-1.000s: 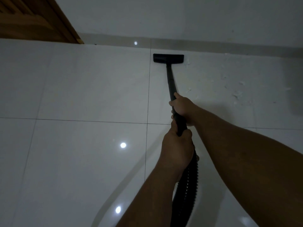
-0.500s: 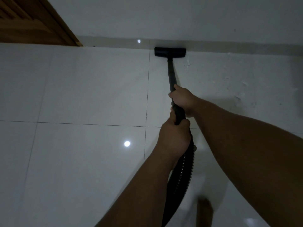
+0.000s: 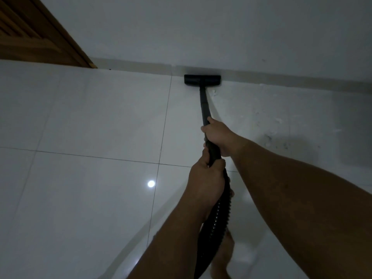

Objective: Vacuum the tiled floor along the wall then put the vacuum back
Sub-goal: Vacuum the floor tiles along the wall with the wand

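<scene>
Vacuuming along the wall is the step in hand, judging by where the tool sits. The vacuum's floor head [image 3: 202, 79] lies flat on the tiled floor [image 3: 90, 117], its far edge right against the skirting strip [image 3: 281, 81] at the foot of the wall [image 3: 221, 33], just right of a grout line. From it the black wand [image 3: 204, 106] runs back toward the person. The right hand [image 3: 216, 135] is wrapped fully closed around the wand's upper part, its fingers [image 3: 205, 129] curled over the left side of the tube. The left hand [image 3: 206, 182] is closed in a fist just behind it, at the point where the wand meets the ribbed hose [image 3: 218, 220], which drops away beneath the forearm. The two hands sit one just behind the other; whether they touch cannot be told.

White specks and dust [image 3: 277, 125] lie on the tile to the right of the head, so the next move likely calls for sliding the head rightward along the skirting, keeping it flat and close to the wall. A wooden door [image 3: 36, 37] stands at the far left, and a bare foot [image 3: 223, 258] shows below the hose. Putting the vacuum back is not yet due.
</scene>
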